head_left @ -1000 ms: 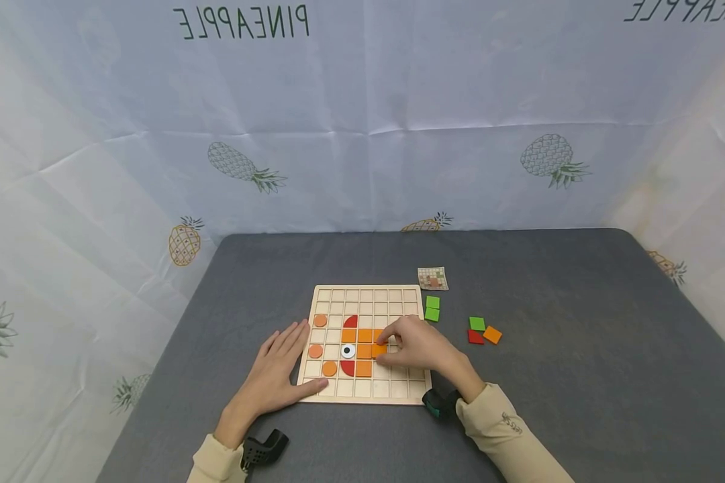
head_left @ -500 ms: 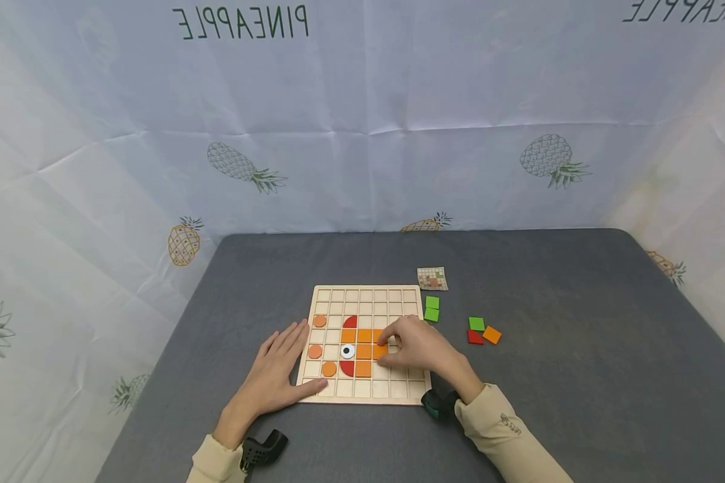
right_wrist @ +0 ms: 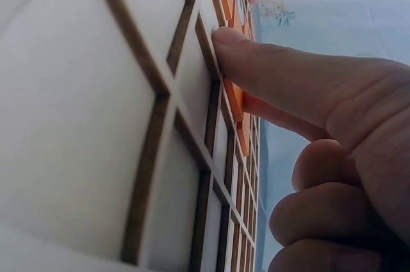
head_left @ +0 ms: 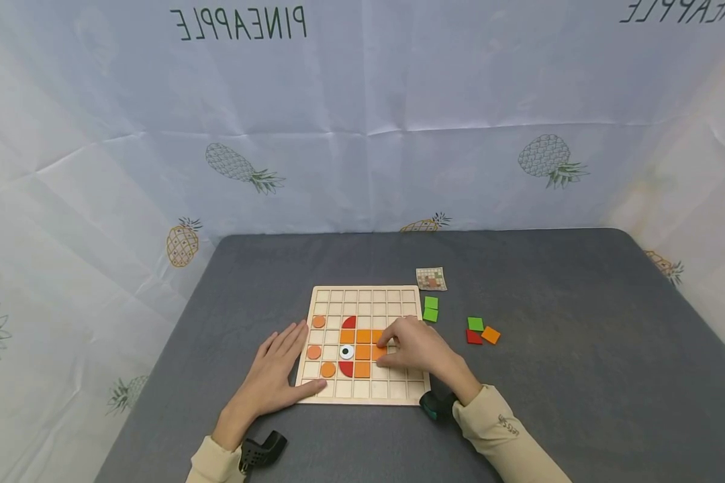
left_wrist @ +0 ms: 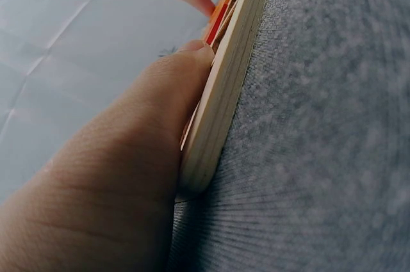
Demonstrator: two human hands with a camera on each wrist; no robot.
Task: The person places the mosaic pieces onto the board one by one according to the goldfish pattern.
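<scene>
A light wooden grid board (head_left: 362,390) lies on the dark table. My left hand (head_left: 276,372) rests over its left edge, fingers straight and thumb (left_wrist: 150,105) along the near edge. Between thumb and index finger, my right hand (head_left: 419,347) pinches an orange square tile (head_left: 377,352) at a cell right of the board's middle. In the right wrist view the thumb (right_wrist: 275,70) presses close to the grid, its other fingers curled. More orange squares (head_left: 362,369), red quarter-round tiles (head_left: 346,369), orange discs (head_left: 327,369) and a white eye disc (head_left: 347,351) sit in cells left of that tile.
Two green square tiles (head_left: 431,308) lie right of the board, below a small pattern card (head_left: 431,279). Farther right are a green tile (head_left: 475,324), a red tile (head_left: 474,337) and an orange tile (head_left: 491,335). A pineapple-print cloth (head_left: 362,168) hangs behind the table (head_left: 568,322).
The pinched orange tile has shifted slightly right, into line with its cell, and then stays put. Both hands hold nearly the same place.
</scene>
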